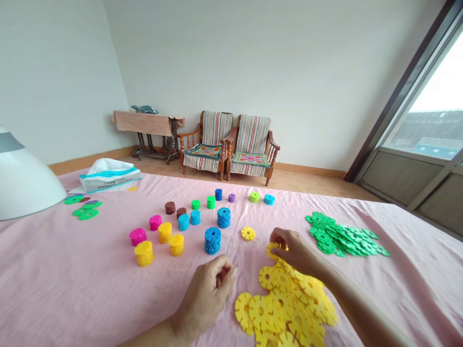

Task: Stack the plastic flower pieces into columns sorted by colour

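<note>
My right hand reaches over the far end of a spread pile of yellow notched plastic discs. Its thumb and fingers close on one yellow disc at the pile's edge. My left hand is above the cloth, left of the pile, with fingers curled toward the thumb and nothing visible in them. Just beyond it stands a blue disc stack, with a second blue stack farther back. A low yellow stack sits apart between the blue stacks and my right hand.
Yellow stacks, magenta stacks, brown, light-blue, green and purple ones stand to the left and back. A green disc pile spreads at right. A tissue box and white rounded object are at left on the pink cloth.
</note>
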